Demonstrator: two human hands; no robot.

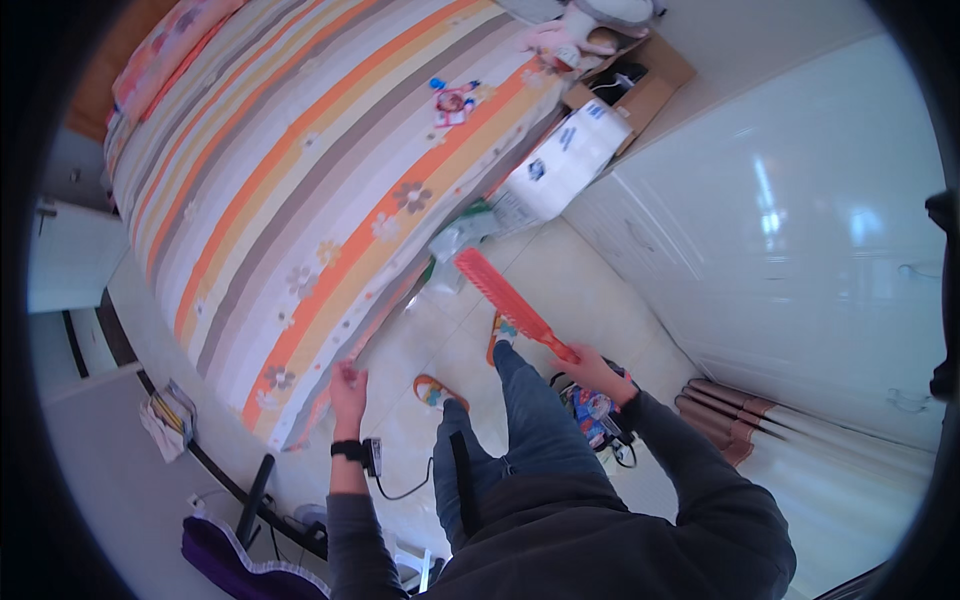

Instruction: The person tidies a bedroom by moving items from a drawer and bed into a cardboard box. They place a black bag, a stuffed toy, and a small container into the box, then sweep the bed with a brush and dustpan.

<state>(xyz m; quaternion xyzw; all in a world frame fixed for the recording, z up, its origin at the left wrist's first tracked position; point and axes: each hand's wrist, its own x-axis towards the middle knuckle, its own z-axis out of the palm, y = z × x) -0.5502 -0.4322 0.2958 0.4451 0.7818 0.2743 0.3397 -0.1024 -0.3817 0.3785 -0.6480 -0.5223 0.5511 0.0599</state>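
My right hand [586, 369] is closed around the handle of a red bed brush [510, 304], whose long bristled head points up and left over the tiled floor. My left hand [349, 379] is at the near edge of a bed with a striped, flowered sheet [300, 187]; its fingers are curled, and whether they grip the sheet's edge is hard to tell. On the sheet lies a small toy or packet [451, 105] in pink and blue. A folded pink quilt [176, 52] rests on the bed at the upper left.
White wrapped packs [570, 157] and an open cardboard box [660, 82] stand between bed and white cabinet [780, 202]. Plastic bags [465, 232] lie by the bed's side. A colourful bag [592, 409] is beside my right leg, and a brown-and-white curtain [787, 427] hangs at the right.
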